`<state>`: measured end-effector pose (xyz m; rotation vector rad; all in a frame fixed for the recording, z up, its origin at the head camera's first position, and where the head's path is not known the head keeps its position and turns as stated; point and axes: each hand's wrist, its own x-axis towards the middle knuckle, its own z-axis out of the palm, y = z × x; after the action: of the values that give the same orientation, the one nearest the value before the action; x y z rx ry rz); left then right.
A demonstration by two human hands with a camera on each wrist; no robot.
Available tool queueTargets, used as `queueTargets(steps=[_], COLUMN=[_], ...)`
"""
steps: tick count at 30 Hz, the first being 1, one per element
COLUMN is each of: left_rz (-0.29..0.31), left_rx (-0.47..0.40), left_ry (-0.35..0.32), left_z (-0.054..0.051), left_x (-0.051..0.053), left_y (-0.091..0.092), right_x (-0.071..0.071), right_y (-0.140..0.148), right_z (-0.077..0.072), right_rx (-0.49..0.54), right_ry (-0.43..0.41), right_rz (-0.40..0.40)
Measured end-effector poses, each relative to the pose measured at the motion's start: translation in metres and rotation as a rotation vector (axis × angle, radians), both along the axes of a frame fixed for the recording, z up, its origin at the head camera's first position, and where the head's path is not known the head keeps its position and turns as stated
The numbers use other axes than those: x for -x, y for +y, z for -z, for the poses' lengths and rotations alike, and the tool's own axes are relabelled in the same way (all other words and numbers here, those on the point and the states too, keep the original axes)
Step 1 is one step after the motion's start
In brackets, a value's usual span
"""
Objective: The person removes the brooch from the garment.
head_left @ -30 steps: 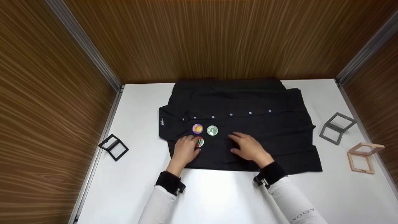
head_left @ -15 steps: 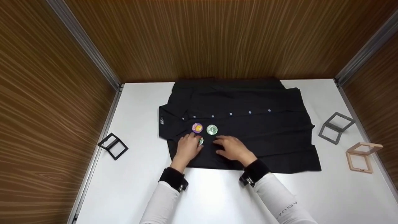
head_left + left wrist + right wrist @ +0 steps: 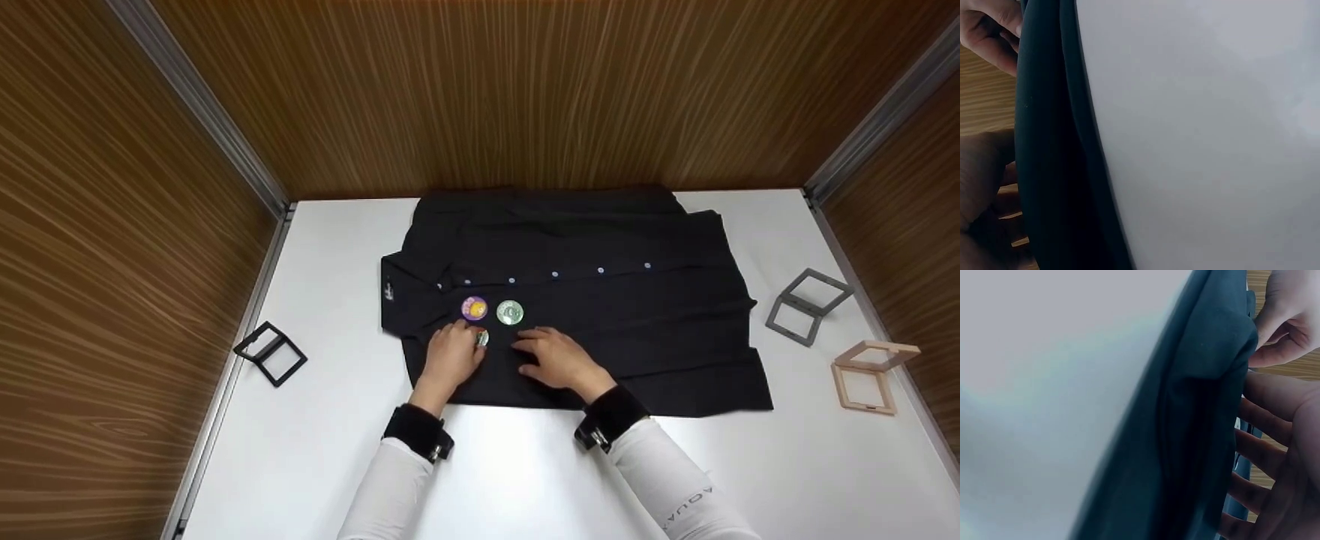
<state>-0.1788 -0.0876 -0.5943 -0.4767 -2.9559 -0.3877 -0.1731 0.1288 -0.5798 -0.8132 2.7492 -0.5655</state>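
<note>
A black button-up shirt [image 3: 600,315] lies flat on the table, its collar to the left. A purple-and-yellow round badge [image 3: 474,308] and a green round badge [image 3: 510,312] sit below the button line. My left hand [image 3: 450,356] holds a third round badge [image 3: 482,338], red and green, between fingers and thumb; its left part is hidden. To its right, my right hand [image 3: 559,360] rests fingertips on the shirt, holding nothing visible. In the right wrist view, the right hand [image 3: 1280,455] has spread fingers behind the shirt's edge, while the left hand [image 3: 1292,320] looks curled.
An open black square frame [image 3: 271,354] lies on the white table [image 3: 330,435] at the left. Toward the right edge stand an open grey frame [image 3: 808,306] and an open pinkish-beige frame [image 3: 870,375]. Wood-grain panels [image 3: 480,97] enclose the back and sides.
My right hand has slid left along the shirt toward the badges, then stayed there. My left hand has shifted slightly right and up, covering more of the red-and-green badge.
</note>
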Motion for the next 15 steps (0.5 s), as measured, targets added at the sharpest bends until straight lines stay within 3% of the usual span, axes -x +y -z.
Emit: queueTargets(steps=[8,15], left_rz=[-0.030,-0.075], left_rx=[-0.149,-0.229], left_ry=[-0.055,-0.096], left_z=[-0.0051,-0.0080], left_x=[0.0025,0.0063], left_y=[-0.0052,-0.0077], right_x=[-0.0003,-0.0011], right_y=[-0.0008,-0.0040], right_z=[-0.0010,-0.0029], right_rx=[-0.022,-0.074], right_ry=[-0.010,-0.044], right_rz=[-0.010,0.006])
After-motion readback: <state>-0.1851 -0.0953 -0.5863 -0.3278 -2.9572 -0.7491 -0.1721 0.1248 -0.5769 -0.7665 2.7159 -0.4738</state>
